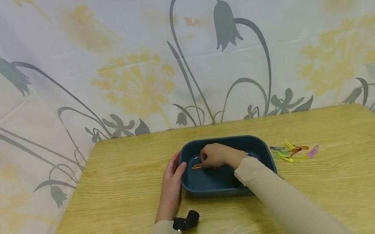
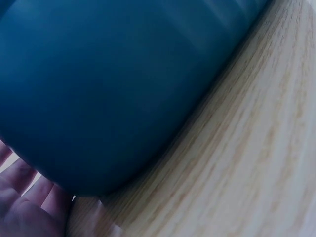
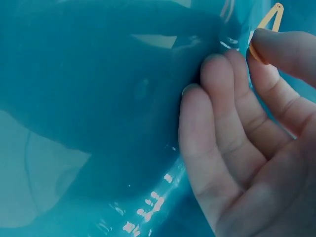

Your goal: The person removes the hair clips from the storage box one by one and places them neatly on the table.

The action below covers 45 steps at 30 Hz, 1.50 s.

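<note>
A dark blue plastic basin (image 1: 216, 194) stands on the wooden table. My left hand (image 1: 174, 174) holds its left end, thumb at the rim and fingers along the outer wall; some fingers (image 2: 42, 192) show beside the basin in the left wrist view. Inside the basin, my right hand (image 1: 218, 155) pinches an orange snap hair clip (image 1: 197, 166) between thumb and index finger. In the right wrist view the clip (image 3: 270, 19) sticks out past the thumb, partly hidden by it. The other fingers (image 3: 197, 133) lie close to the shiny basin floor.
Right of the basin lies a loose group of hair clips, among them yellow ones (image 1: 286, 157), a brown-orange one (image 1: 296, 151) and a purple one (image 1: 313, 151). A black wrist camera (image 1: 187, 221) sits on the left wrist. Behind the table (image 1: 114, 213) hangs a flower-patterned cloth (image 1: 141, 24).
</note>
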Each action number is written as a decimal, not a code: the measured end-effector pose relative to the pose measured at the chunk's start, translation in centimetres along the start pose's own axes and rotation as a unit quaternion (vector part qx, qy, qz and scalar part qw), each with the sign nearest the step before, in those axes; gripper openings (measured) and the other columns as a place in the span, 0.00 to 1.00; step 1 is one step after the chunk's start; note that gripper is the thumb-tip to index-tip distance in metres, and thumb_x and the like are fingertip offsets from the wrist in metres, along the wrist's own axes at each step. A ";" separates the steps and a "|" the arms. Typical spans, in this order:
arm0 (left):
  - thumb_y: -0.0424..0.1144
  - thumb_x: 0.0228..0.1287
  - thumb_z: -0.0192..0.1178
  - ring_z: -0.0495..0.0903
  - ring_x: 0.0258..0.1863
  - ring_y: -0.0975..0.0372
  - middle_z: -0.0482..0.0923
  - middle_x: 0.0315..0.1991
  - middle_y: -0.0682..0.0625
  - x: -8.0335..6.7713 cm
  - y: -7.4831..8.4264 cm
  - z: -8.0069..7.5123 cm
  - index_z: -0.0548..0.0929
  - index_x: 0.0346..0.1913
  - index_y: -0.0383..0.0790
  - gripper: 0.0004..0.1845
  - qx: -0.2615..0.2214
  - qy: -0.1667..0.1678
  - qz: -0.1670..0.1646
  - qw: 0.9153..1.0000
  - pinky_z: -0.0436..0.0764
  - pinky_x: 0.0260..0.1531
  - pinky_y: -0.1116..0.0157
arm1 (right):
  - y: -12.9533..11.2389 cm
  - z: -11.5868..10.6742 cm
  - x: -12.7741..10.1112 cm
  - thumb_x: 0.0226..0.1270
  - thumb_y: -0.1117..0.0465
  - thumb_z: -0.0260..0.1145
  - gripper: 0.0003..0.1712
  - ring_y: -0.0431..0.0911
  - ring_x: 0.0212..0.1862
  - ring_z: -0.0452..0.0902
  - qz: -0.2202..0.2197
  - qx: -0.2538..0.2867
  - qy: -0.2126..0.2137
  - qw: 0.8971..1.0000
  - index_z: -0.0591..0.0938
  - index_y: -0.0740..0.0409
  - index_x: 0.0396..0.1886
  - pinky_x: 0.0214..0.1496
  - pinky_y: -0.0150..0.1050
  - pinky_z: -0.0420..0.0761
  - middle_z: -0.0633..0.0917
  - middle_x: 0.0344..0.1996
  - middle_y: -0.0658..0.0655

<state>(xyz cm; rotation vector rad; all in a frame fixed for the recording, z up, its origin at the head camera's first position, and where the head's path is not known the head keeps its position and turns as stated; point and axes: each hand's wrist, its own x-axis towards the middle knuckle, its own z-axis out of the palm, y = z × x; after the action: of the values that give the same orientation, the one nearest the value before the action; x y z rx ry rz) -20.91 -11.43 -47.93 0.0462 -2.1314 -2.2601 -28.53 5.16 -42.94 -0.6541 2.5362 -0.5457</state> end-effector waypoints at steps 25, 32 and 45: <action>0.47 0.66 0.53 0.61 0.66 0.60 0.64 0.65 0.53 0.1 0.1 -0.2 0.66 0.65 0.52 0.24 -0.002 -0.004 -0.021 1.000 0.60 0.65 0.56 | -0.4 -1.8 -3.2 0.66 0.59 0.58 0.06 0.42 0.27 0.78 -0.062 0.057 0.027 0.996 0.80 0.51 0.30 0.30 0.34 0.77 0.81 0.25 0.49; 0.50 0.66 0.52 0.59 0.66 0.60 0.63 0.65 0.54 -0.1 0.3 -0.2 0.65 0.65 0.53 0.25 -0.003 -0.009 -0.033 0.999 0.58 0.65 0.56 | -0.2 -2.2 -4.0 0.64 0.62 0.58 0.05 0.41 0.27 0.78 -0.079 0.077 0.046 0.993 0.80 0.52 0.31 0.30 0.34 0.78 0.82 0.25 0.49; 0.44 0.65 0.54 0.62 0.64 0.58 0.66 0.64 0.49 0.2 -0.2 0.0 0.67 0.64 0.48 0.24 -0.005 0.005 -0.004 1.000 0.60 0.64 0.56 | -0.3 -3.8 -6.3 0.64 0.61 0.60 0.08 0.39 0.28 0.75 -0.098 0.037 0.059 0.993 0.83 0.52 0.41 0.32 0.34 0.77 0.82 0.28 0.47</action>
<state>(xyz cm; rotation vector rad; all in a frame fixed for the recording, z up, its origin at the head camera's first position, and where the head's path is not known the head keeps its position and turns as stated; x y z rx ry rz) -21.13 -11.41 -48.10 0.0675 -2.1191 -2.2695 -25.48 9.19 -37.62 -0.8723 2.5616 -0.7636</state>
